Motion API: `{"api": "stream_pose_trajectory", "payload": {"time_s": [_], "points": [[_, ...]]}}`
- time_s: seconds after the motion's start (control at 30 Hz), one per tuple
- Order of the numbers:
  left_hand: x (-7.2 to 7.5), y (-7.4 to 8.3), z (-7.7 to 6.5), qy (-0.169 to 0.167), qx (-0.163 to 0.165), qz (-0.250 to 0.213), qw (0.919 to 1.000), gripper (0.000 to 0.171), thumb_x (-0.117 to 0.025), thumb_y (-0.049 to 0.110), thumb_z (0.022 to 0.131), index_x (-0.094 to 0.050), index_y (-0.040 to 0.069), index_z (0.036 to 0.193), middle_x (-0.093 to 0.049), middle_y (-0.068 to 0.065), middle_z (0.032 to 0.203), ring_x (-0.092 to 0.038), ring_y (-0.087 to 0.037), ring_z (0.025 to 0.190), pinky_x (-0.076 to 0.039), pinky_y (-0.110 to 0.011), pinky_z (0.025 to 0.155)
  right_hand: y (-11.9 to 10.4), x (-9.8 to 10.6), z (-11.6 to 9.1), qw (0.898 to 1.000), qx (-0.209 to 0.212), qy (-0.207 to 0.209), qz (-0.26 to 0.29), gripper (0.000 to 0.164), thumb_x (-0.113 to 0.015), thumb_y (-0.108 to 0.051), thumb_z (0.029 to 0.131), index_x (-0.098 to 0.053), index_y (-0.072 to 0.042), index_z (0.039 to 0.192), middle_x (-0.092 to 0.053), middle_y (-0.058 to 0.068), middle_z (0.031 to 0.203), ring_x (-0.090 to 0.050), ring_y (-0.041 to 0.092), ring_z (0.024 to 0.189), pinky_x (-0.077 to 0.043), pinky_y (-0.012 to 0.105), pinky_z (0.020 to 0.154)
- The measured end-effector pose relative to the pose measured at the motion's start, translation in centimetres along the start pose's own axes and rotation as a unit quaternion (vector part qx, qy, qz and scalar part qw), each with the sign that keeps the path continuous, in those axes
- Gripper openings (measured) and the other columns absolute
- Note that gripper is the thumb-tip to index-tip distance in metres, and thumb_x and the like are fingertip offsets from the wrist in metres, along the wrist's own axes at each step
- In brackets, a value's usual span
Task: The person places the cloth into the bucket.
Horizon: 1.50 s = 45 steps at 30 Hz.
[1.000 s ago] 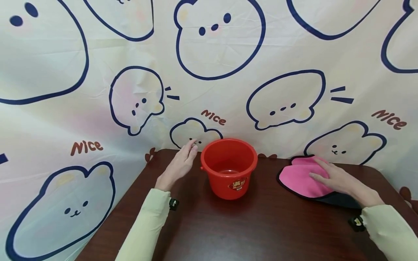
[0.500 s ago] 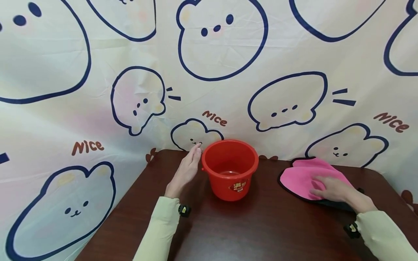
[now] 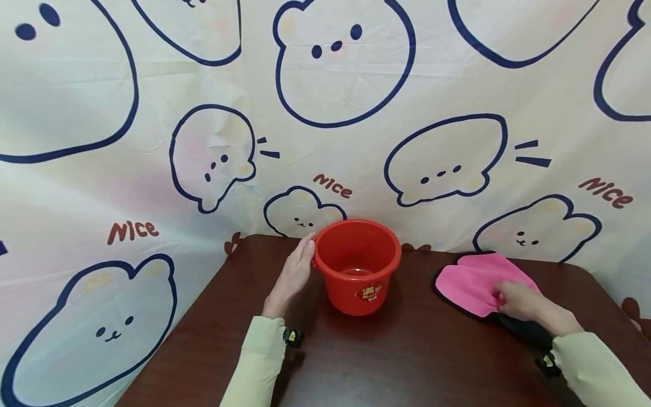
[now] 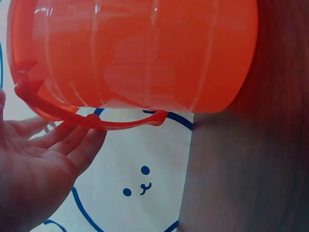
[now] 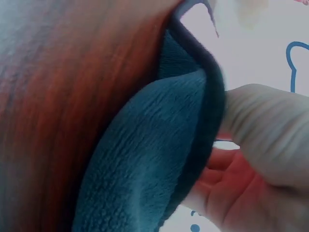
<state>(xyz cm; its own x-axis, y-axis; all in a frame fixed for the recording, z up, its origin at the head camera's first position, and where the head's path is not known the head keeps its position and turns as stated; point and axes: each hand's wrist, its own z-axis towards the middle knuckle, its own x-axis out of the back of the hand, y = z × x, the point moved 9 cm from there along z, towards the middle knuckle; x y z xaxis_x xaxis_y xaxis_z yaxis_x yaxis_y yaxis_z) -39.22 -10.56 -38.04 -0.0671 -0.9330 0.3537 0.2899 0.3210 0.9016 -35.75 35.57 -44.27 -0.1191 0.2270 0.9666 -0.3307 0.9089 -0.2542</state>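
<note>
A red plastic bucket [image 3: 358, 288] stands upright near the back of the table, with its red handle [image 4: 116, 124] hanging down the side in the left wrist view. My left hand [image 3: 292, 278] is at the bucket's left side; its fairly straight fingers touch the rim and handle area. To the right lies a pink cloth [image 3: 465, 282] with black edging and a fuzzy dark teal underside [image 5: 145, 145]. My right hand [image 3: 521, 302] pinches its near edge between thumb and fingers, and that edge is lifted in the right wrist view. The fingertips are partly hidden behind the cloth.
The dark brown table [image 3: 381, 367] ends at a pale curtain [image 3: 351, 152] printed with cartoon bears, close behind the bucket and cloth. Another stretch of curtain rises along the left side. A yellow-marked label [image 3: 371, 291] is on the bucket's front.
My left hand has moved right, from beside the bucket to touching it. My right hand has gone from lying spread on the cloth to pinching its edge, which has bunched up.
</note>
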Motion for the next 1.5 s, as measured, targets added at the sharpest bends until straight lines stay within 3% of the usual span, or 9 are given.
{"api": "stream_pose_trajectory", "payload": {"time_s": [0.1,0.3,0.57,0.9,1.03,1.17,1.3,1.5], "points": [[-0.3,-0.1,0.0,-0.002,-0.004,-0.007,1.0,0.048,-0.041,0.038,0.105,-0.035,0.026,0.151,-0.048,0.0,0.148,-0.051,-0.025,0.13,-0.046,-0.05,0.107,0.0,0.0,0.0,1.0,0.005,0.013,0.005,0.016,-0.068,0.004,0.076,-0.058,-0.008,0.075,-0.047,-0.004,0.065,-0.043,0.01,0.06,-0.035,0.022,0.055],[-0.5,-0.3,0.0,0.003,-0.003,-0.017,0.9998,0.046,-0.047,0.031,0.104,-0.037,0.028,0.149,-0.051,-0.002,0.145,-0.055,-0.026,0.127,-0.049,-0.047,0.104,0.2,0.6,0.0,0.999,-0.013,0.028,0.024,0.01,-0.07,0.0,0.081,-0.063,-0.007,0.082,-0.053,-0.003,0.069,-0.047,0.011,0.063,-0.038,0.022,0.053],[-0.2,-0.5,-0.1,0.02,0.004,-0.016,0.9997,0.045,-0.047,0.033,0.104,-0.039,0.03,0.148,-0.053,0.0,0.144,-0.056,-0.024,0.126,-0.05,-0.046,0.103,-0.4,5.1,-0.2,0.991,-0.027,0.128,0.019,0.01,-0.069,-0.008,0.085,-0.061,-0.004,0.091,-0.054,0.001,0.072,-0.047,0.015,0.064,-0.037,0.024,0.053],[-0.1,-0.5,-0.2,0.022,0.001,-0.015,0.9996,0.044,-0.047,0.033,0.103,-0.04,0.03,0.147,-0.054,-0.001,0.142,-0.057,-0.025,0.124,-0.05,-0.047,0.102,-2.3,9.4,0.1,0.976,-0.045,0.207,0.055,0.016,-0.065,-0.012,0.09,-0.06,-0.001,0.1,-0.066,0.018,0.089,-0.06,0.028,0.076,-0.05,0.032,0.06],[-0.1,-0.1,-0.3,0.007,0.005,-0.021,0.9997,0.047,-0.046,0.035,0.104,-0.037,0.028,0.149,-0.052,-0.005,0.145,-0.054,-0.029,0.128,-0.048,-0.047,0.105,-3.8,11.4,-0.2,0.963,-0.044,0.253,0.084,0.017,-0.063,-0.013,0.092,-0.06,-0.001,0.104,-0.067,0.022,0.093,-0.063,0.032,0.08,-0.05,0.028,0.056],[-0.2,0.0,-0.3,0.012,0.004,-0.023,0.9997,0.046,-0.047,0.032,0.104,-0.038,0.029,0.148,-0.053,-0.003,0.144,-0.055,-0.028,0.126,-0.049,-0.046,0.104,-5.1,13.4,-0.9,0.943,-0.04,0.308,0.122,0.02,-0.061,-0.017,0.095,-0.06,-0.001,0.107,-0.065,0.021,0.096,-0.058,0.014,0.077,-0.047,0.018,0.056],[-0.1,-0.4,-0.1,0.025,-0.003,-0.021,0.9995,0.043,-0.049,0.034,0.103,-0.041,0.034,0.145,-0.055,0.002,0.14,-0.058,-0.023,0.122,-0.051,-0.046,0.102,-6.3,15.1,-0.9,0.927,-0.036,0.335,0.162,0.025,-0.06,-0.019,0.096,-0.059,0.002,0.11,-0.062,0.021,0.099,-0.048,-0.005,0.072,-0.044,0.011,0.058],[-0.1,-0.3,-0.2,0.013,0.007,-0.023,0.9996,0.045,-0.047,0.033,0.104,-0.039,0.029,0.148,-0.053,-0.003,0.144,-0.055,-0.027,0.127,-0.048,-0.047,0.106,-8.0,17.3,-0.6,0.905,-0.039,0.372,0.201,0.03,-0.062,-0.025,0.095,-0.06,0.0,0.112,-0.06,0.011,0.101,-0.051,-0.004,0.076,-0.043,0.002,0.065]]}}
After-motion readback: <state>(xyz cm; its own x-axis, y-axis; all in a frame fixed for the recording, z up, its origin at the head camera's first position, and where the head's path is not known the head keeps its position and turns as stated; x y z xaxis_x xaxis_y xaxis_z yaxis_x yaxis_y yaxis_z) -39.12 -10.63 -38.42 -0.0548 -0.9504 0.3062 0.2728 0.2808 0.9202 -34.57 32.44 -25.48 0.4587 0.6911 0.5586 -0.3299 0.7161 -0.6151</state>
